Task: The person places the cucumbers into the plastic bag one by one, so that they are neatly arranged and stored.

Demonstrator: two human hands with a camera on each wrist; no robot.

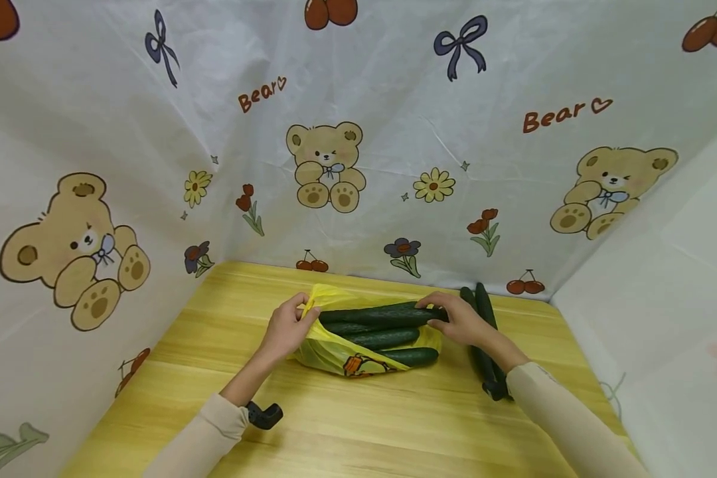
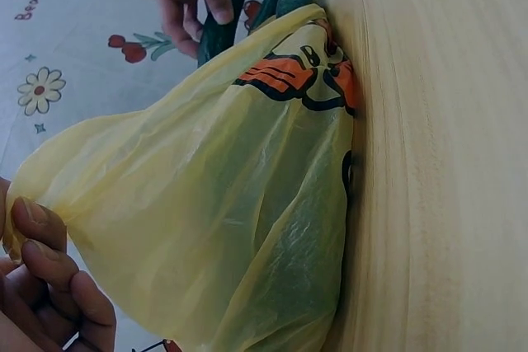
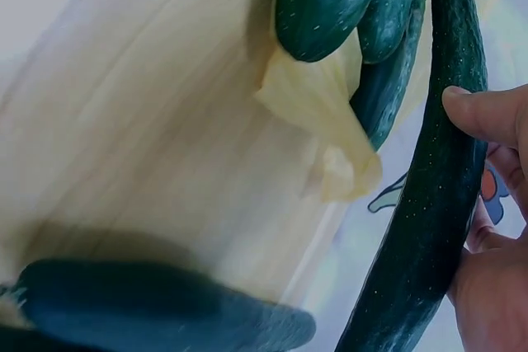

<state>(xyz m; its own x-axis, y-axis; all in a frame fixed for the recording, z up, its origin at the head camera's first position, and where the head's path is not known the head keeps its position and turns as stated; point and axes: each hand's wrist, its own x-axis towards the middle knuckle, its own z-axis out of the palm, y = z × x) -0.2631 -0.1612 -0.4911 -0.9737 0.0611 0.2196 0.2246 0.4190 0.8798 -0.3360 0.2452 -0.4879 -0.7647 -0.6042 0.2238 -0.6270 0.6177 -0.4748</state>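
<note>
My left hand (image 1: 289,325) pinches the rim of a yellow plastic bag (image 1: 325,353) and holds that side up; in the left wrist view the thin film (image 2: 198,204) stretches from the fingertips. My right hand (image 1: 461,324) grips a long dark green cucumber (image 1: 382,315) near its right end, thumb on one side and fingers on the other. The cucumber's far end lies within the bag mouth, above several other cucumbers (image 1: 388,339). Their ends stick out of the bag in the right wrist view, apart from the gripped cucumber (image 3: 445,146).
To the right, further cucumbers (image 1: 484,358) lie side by side on the wood-grain table (image 1: 358,425). A white cloth (image 1: 388,119) printed with bears and flowers rises behind and at both sides. A black device (image 1: 265,416) sits at my left wrist.
</note>
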